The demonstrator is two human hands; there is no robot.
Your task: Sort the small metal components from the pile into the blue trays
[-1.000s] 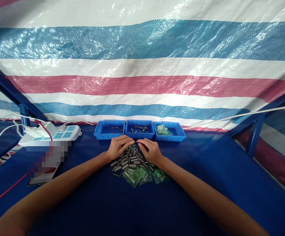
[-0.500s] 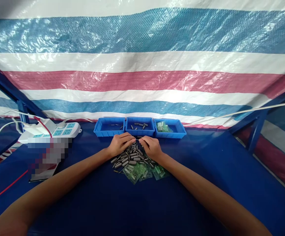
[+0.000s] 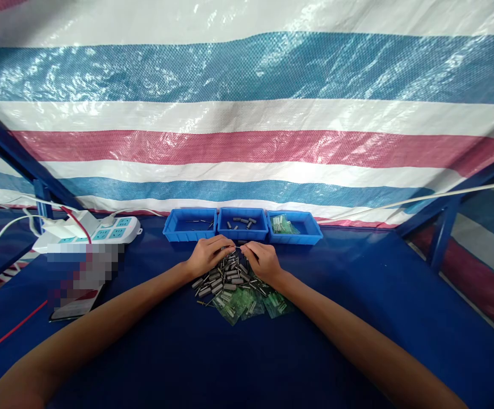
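Note:
Over the back of a pile of metal parts, my left hand and my right hand face each other with fingers pinched. A thin metal pin spans the small space between their fingertips, one end in each hand. The pile holds grey cylinders and thin rods. Small green-tinted bags of parts lie at its front edge. Behind my hands stand three blue bins: the left bin holds a few thin pins, the middle bin several grey cylinders, the right bin a green-tinted bag.
A white power strip with plugs and cables sits at the back left. Near it lies a dark flat object, partly pixelated, with a red cable. Blue frame bars and a striped sheet bound the blue table.
The whole view has shifted slightly, so the table and bins appear a little lower. Both hands stay together over the pile, fingers still pinched, with the pin now more visible between them.

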